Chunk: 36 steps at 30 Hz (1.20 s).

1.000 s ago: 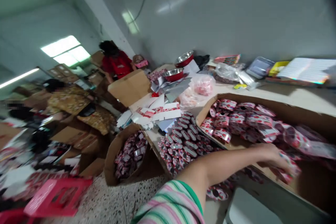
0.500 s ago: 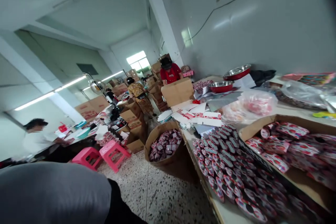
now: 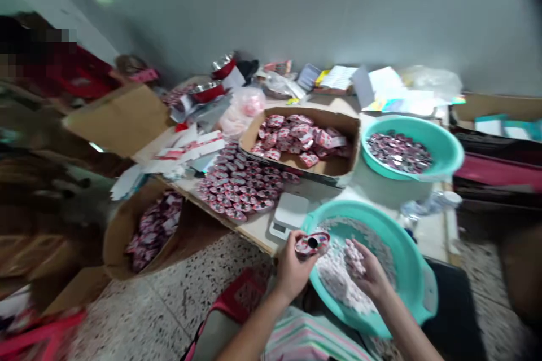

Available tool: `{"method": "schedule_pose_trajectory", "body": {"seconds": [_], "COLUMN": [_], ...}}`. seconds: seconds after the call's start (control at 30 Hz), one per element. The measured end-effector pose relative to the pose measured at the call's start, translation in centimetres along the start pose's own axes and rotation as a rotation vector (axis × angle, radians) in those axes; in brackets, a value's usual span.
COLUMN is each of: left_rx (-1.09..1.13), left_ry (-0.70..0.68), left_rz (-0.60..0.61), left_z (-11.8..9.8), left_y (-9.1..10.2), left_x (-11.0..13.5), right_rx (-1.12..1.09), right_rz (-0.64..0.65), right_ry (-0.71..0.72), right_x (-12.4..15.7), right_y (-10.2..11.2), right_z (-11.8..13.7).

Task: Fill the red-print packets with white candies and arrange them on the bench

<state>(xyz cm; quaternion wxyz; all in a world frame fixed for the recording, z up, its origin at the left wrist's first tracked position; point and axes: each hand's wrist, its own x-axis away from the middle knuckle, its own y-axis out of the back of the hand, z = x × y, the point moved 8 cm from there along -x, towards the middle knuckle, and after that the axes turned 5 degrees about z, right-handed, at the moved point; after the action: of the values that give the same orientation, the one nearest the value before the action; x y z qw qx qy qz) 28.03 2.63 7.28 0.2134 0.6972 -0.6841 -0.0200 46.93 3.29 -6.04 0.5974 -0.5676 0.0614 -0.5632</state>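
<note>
My left hand (image 3: 292, 268) grips a small oval container (image 3: 302, 244), red and white printed, with a dark round opening facing up. Small white pellets (image 3: 355, 255) lie in the cupped fingers of my right hand (image 3: 373, 277), over a turquoise basin (image 3: 417, 262). Many more loose white pellets (image 3: 345, 287) fill the bottom of that basin. A white digital scale (image 3: 292, 208) rests on the table just beyond my left hand. Rows of similar oval containers (image 3: 241, 183) stand close together left of the scale.
A cardboard tray (image 3: 339, 174) of packed containers sits behind the scale. Another turquoise basin (image 3: 455, 152) holds small shiny pieces. A clear bottle (image 3: 429, 206) lies at right. At left are a carton (image 3: 114, 237) of containers, a pink stool (image 3: 46, 335) and a person in red.
My view has swung right and down from the room to the table. Both my hands have come into sight, the left with an oval container, the right with white pellets.
</note>
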Motion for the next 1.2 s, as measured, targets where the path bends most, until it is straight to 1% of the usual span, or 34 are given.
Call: {"method": "schedule_pose_trajectory", "body": {"seconds": [0.07, 0.1, 0.2, 0.33, 0.4, 0.5, 0.6, 0.8, 1.0, 1.2], "left_rx": [-0.093, -0.141, -0.276, -0.393, -0.409, -0.414, -0.410, -0.337, -0.336, -0.304], "left_ry": [-0.061, -0.091, -0.150, -0.202, -0.241, -0.273, -0.270, -0.255, -0.221, -0.219], "left_rz": [0.061, 0.100, 0.218, 0.354, 0.394, 0.424, 0.429, 0.380, 0.355, 0.332], "left_z": [-0.2, -0.3, -0.1, 0.3, 0.1, -0.3, -0.4, 0.2, 0.4, 0.3], "left_y": [-1.2, -2.0, -4.2, -7.3, -8.6, -9.7, -10.1, -9.6, -9.4, -9.4], "left_x": [-0.1, -0.3, -0.9, -1.2, -1.0, -0.6, -0.3, -0.2, 0.1, 0.3], "right_rx": [-0.122, -0.166, -0.213, -0.188, -0.180, -0.116, -0.021, 0.068, 0.119, 0.109], "right_rz": [-0.008, -0.020, -0.066, -0.101, -0.140, -0.185, -0.206, -0.121, -0.126, -0.163], "right_ry": [-0.054, -0.047, 0.075, 0.226, 0.281, 0.358, 0.418, 0.453, 0.493, 0.517], "right_x": [0.7, 1.1, 2.4, 3.7, 4.1, 4.3, 4.4, 4.8, 5.3, 5.8], "right_y": [-0.9, -1.3, -2.1, -3.5, -4.1, -4.9, -5.4, -6.5, -7.1, -7.0], "right_z": [0.5, 0.9, 3.0, 5.2, 5.5, 5.4, 4.9, 4.4, 4.7, 4.7]}}
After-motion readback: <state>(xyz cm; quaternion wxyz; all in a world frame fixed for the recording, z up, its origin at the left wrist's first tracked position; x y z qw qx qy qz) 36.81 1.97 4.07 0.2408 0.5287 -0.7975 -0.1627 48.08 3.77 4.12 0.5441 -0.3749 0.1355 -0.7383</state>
